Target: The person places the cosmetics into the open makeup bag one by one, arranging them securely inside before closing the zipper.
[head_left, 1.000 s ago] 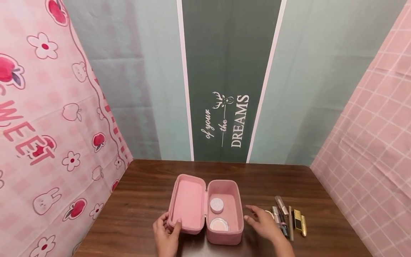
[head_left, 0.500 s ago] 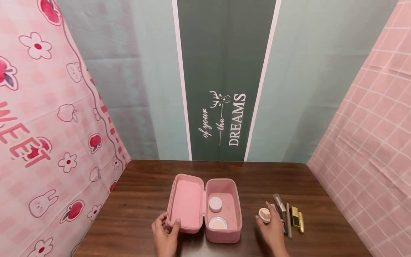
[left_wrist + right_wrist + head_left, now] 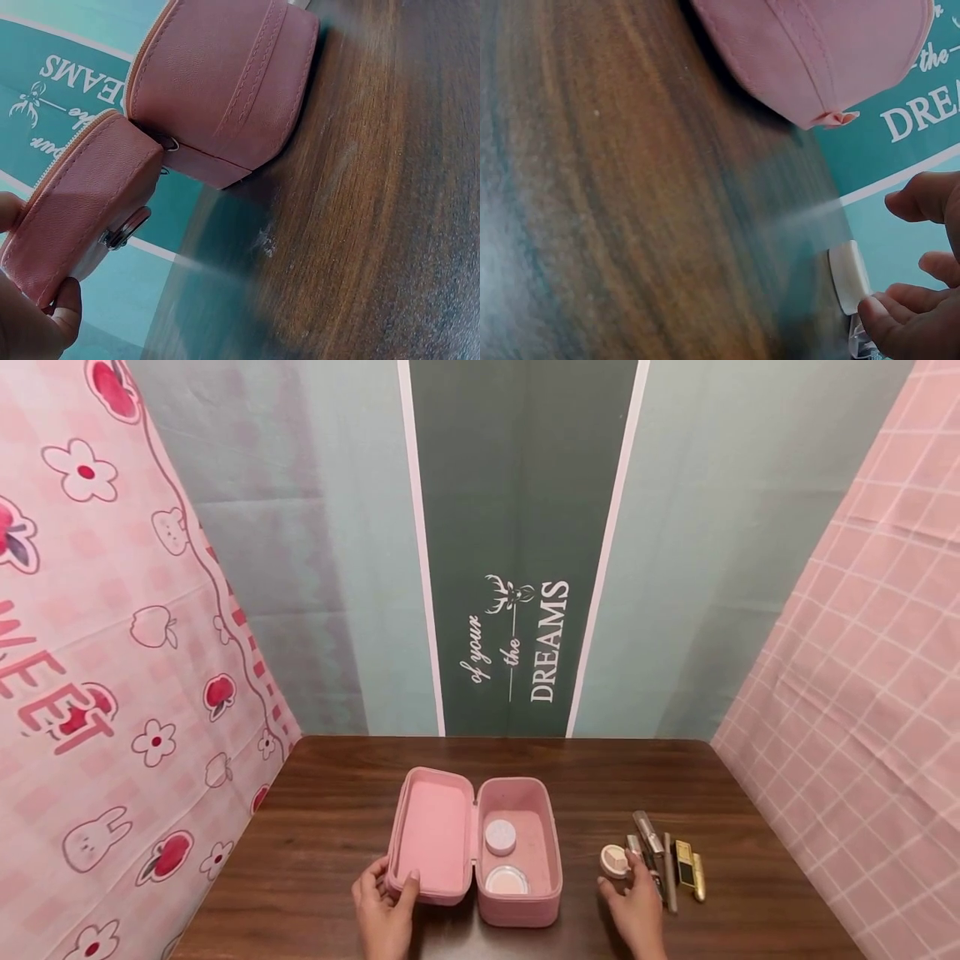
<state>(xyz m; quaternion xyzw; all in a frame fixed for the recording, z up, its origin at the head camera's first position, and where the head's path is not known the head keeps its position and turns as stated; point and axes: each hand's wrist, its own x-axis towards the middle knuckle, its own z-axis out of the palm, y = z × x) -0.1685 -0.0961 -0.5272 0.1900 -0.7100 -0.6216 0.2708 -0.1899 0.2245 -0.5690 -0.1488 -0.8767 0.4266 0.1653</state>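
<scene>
A pink zippered case (image 3: 519, 912) stands unfolded on the table, its lid (image 3: 431, 835) laid out to the left. My left hand (image 3: 384, 917) grips the lid's near corner, thumb on the inner side; the left wrist view shows fingers round the lid's edge (image 3: 82, 210). Inside the case lie a white-lidded round jar (image 3: 500, 837) and a round pale compact (image 3: 507, 881). My right hand (image 3: 637, 906) is over the cosmetics at right, thumb and fingers apart. By its fingertips lies a small round cream-coloured container (image 3: 612, 860); in the right wrist view a finger overlaps its edge (image 3: 847, 277); contact is unclear.
Right of the round container lie a clear-capped tube (image 3: 647, 832), a slim pencil (image 3: 670, 872), a black-and-gold compact (image 3: 684, 863) and a gold tube (image 3: 699, 878). The brown table (image 3: 337, 793) meets printed cloth walls at the back and both sides.
My right hand has moved from beside the case rightward to the cosmetics, its fingers shifting past the round container towards the tubes. The left hand keeps its hold on the lid.
</scene>
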